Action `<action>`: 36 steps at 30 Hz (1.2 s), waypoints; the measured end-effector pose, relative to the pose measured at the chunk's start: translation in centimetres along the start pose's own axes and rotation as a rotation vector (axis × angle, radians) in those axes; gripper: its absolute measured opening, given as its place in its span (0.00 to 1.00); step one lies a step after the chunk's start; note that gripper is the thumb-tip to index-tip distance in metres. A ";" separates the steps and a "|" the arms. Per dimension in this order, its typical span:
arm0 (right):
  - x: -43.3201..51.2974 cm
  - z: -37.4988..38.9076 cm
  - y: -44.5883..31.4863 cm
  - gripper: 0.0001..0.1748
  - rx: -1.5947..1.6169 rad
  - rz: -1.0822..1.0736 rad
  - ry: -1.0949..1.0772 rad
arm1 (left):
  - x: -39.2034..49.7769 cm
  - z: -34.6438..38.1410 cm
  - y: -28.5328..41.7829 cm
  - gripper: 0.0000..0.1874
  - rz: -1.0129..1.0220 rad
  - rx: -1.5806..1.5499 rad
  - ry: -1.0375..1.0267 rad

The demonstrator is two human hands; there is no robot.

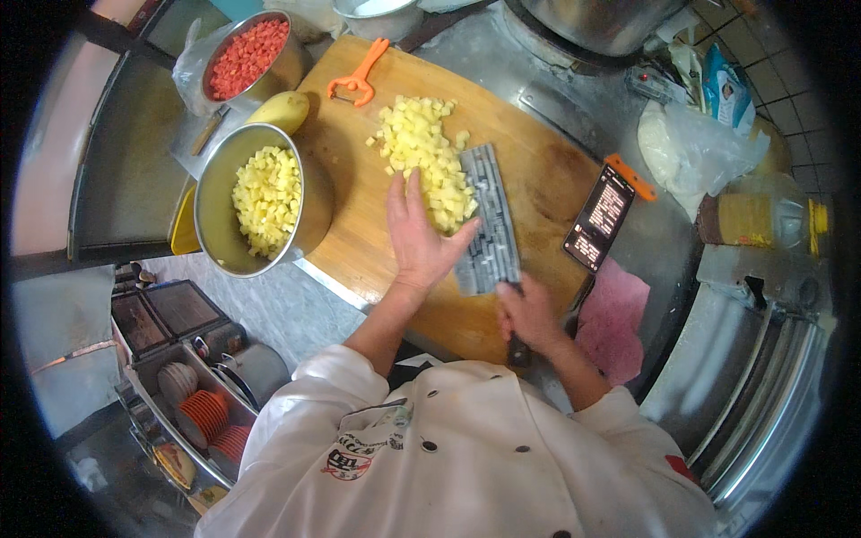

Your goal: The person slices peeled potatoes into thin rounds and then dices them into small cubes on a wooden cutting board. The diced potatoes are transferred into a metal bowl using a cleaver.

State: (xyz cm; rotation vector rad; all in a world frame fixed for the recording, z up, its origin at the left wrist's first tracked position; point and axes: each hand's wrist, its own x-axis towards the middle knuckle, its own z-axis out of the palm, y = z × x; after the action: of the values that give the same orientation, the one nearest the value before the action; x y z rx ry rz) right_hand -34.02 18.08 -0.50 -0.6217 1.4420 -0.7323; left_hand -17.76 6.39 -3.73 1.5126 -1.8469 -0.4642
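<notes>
A heap of diced yellow potato (420, 144) lies on a wooden cutting board (531, 175). My left hand (422, 239) rests against the near left side of the heap, fingers apart, its thumb reaching towards the cleaver. In my right hand (531, 311) is the dark handle of a wide-bladed cleaver (488, 222), whose blade lies along the heap's right side. The right hand is slightly blurred. Left of the board's middle, a steel pot (316, 208) holds more yellow dice. Beyond it lies a whole peeled potato (281, 113). An orange peeler (360, 77) is on the board's far part.
A steel container (296, 60) of red dice stands at the far left, near a small knife (209, 131). On the right are a phone (599, 218), a pink cloth (613, 323), an oil bottle (760, 215) and plastic bags (706, 148). A large pot (599, 23) stands beyond the board.
</notes>
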 end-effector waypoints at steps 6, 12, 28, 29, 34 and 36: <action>-0.1 3.8 0.6 0.06 0.232 -0.026 -0.145 | -0.3 0.0 0.2 0.51 -0.028 -0.114 0.018; -1.3 3.7 -0.4 0.05 0.275 -0.028 -0.209 | -0.5 -0.7 1.5 0.48 -0.009 -0.164 0.060; -6.6 6.0 -7.5 0.06 0.217 -0.003 -0.238 | 0.9 -9.0 5.5 0.48 -0.024 -0.162 0.219; -6.5 7.0 -8.1 0.06 0.231 -0.016 -0.296 | 1.4 -10.3 4.8 0.48 0.013 -0.114 0.243; -4.8 12.6 -11.0 0.08 0.239 -0.087 -0.457 | 3.8 -16.6 1.1 0.44 -0.118 -0.007 0.239; -4.0 15.2 -12.1 0.10 0.381 -0.021 -0.509 | 4.4 -18.8 -0.5 0.42 -0.189 -0.056 0.201</action>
State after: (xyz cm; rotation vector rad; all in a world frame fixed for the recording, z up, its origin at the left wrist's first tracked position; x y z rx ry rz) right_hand -19.68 12.47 12.02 -0.4800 0.8030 -0.7724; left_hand -4.59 4.86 10.26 1.6400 -1.5328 -0.4308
